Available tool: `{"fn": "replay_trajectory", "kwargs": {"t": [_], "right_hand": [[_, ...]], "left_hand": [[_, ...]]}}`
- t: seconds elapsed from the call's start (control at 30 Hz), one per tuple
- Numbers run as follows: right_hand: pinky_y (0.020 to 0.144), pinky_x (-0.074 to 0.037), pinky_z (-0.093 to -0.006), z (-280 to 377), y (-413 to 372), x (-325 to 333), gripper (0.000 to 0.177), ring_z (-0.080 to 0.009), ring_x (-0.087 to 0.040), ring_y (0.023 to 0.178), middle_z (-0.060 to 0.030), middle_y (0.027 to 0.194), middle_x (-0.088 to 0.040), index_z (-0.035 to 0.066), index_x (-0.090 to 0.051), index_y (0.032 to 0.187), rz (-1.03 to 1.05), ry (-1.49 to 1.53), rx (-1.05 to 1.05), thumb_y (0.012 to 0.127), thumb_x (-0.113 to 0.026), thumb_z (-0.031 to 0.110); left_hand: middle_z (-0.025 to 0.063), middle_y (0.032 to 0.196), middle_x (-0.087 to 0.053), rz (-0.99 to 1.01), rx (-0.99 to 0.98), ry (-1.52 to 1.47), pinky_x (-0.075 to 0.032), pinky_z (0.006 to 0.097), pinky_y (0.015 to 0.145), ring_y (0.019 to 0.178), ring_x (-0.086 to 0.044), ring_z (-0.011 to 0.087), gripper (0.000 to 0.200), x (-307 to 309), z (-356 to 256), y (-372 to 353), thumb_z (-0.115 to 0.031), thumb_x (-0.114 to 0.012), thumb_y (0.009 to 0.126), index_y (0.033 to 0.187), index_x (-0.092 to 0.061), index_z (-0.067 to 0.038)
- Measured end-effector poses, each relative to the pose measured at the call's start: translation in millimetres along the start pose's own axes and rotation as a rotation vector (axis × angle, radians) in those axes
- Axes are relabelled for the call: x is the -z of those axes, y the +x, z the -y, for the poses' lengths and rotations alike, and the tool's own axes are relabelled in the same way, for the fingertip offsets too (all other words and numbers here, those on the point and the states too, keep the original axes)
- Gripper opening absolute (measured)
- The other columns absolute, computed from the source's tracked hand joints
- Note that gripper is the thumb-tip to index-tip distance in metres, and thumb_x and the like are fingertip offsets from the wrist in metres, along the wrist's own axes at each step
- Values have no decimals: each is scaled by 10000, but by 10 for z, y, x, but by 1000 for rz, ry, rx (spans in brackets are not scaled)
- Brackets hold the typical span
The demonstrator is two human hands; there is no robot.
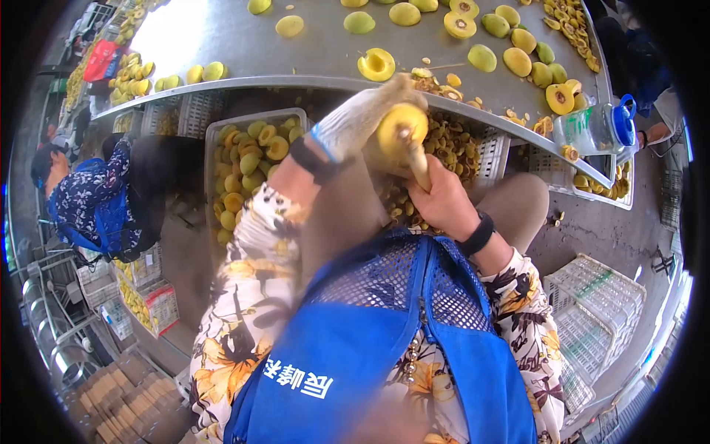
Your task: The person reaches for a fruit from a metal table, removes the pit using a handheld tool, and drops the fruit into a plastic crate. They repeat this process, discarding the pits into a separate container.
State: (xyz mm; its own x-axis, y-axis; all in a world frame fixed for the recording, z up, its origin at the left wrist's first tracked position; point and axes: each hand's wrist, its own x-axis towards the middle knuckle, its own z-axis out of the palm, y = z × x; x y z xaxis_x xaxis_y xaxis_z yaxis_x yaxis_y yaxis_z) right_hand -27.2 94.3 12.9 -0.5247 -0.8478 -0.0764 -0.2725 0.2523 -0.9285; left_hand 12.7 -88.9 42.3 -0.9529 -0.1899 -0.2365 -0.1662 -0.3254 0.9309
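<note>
My left hand [359, 118], in a white knit glove, is closed around a yellow peach half [405, 126] above the lap. The cut face is turned up, with a brown patch at its middle. My bare right hand [447, 200] grips the pale handle of a pitting tool [420, 169]. The tool's tip meets the middle of the peach half and cannot be made out. Below both hands, a crate [492, 155] holds many peach scraps. Just beyond the glove, another cut peach half [377, 65] lies on the metal table [325, 55].
Peach halves and scraps lie across the table. A crate of peach halves [255, 118] stands left of my knees. A clear jug with a blue lid [592, 127] sits at the table's right corner. White crates [595, 296] stand low right. Another person [96, 192] sits at left.
</note>
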Motion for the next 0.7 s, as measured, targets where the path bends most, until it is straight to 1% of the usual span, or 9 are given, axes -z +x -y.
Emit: {"fn": "replay_trajectory", "kwargs": {"t": [0.07,0.17,0.2,0.3,0.43,0.47,0.63,0.67,0.7], "right_hand": [[368,-387,-297,218,33,-20,136,-179,-463,377,-65,552,-486,21,-409,904,-9,299,-262,802,-492,55],[314,-329,-222,371,9,-140,102,-61,-394,358,7,555,-439,35,-412,898,51,501,-415,815,-468,54],[310,-338,-240,334,15,-156,104,-83,-399,346,-17,545,-444,22,-405,894,82,504,-413,813,-464,50],[321,-347,-237,342,-11,-171,103,-80,-407,355,-13,550,-439,29,-415,897,79,439,-410,812,-466,55],[345,-359,-236,-54,-58,-328,148,-78,-421,369,-18,585,-460,29,-447,951,-75,153,-49,812,-476,69],[353,-362,-235,-202,-25,-354,165,-77,-425,376,-18,595,-467,30,-456,970,-128,81,92,812,-479,72],[375,-365,-229,-42,-73,-217,208,-71,-432,401,-16,618,-485,30,-467,1012,50,138,-104,810,-490,73],[374,-366,-229,-216,-75,-279,193,-70,-431,401,-13,615,-480,33,-466,999,-10,46,73,811,-490,71],[370,-365,-229,-159,-61,-266,179,-70,-428,396,-11,611,-477,36,-463,986,-12,57,86,812,-488,69]], "left_hand": [[82,1002,-603,-126,-217,-111,-483,243,692,787,-569,107,415,-175,48,-118,-349,-459,923,1122,-540,7],[92,979,-603,-503,-260,-138,-494,282,712,790,-581,144,380,-387,298,-161,-312,-477,920,1130,-530,0],[113,945,-604,-478,-168,-352,-501,320,693,774,-591,195,368,-377,297,-178,-304,-531,888,1099,-531,-3],[136,898,-606,-347,-170,-239,-503,332,648,743,-597,240,325,-165,514,-94,-285,-555,864,1030,-543,-6],[161,847,-609,-219,-28,-516,-500,329,615,709,-599,276,301,-175,394,-105,-281,-561,850,976,-553,-8],[162,844,-612,-222,-27,-501,-499,324,616,707,-600,272,308,-183,394,-105,-290,-562,849,970,-556,-6],[158,841,-624,-63,0,-255,-494,298,614,702,-602,243,328,-97,367,-87,-311,-556,854,952,-570,2],[157,854,-624,-45,-10,-152,-494,295,616,705,-603,238,333,-82,366,-86,-314,-548,860,964,-569,2],[156,866,-625,-27,-22,-46,-493,292,617,707,-604,234,337,-65,352,-77,-317,-539,866,975,-567,1]]}}
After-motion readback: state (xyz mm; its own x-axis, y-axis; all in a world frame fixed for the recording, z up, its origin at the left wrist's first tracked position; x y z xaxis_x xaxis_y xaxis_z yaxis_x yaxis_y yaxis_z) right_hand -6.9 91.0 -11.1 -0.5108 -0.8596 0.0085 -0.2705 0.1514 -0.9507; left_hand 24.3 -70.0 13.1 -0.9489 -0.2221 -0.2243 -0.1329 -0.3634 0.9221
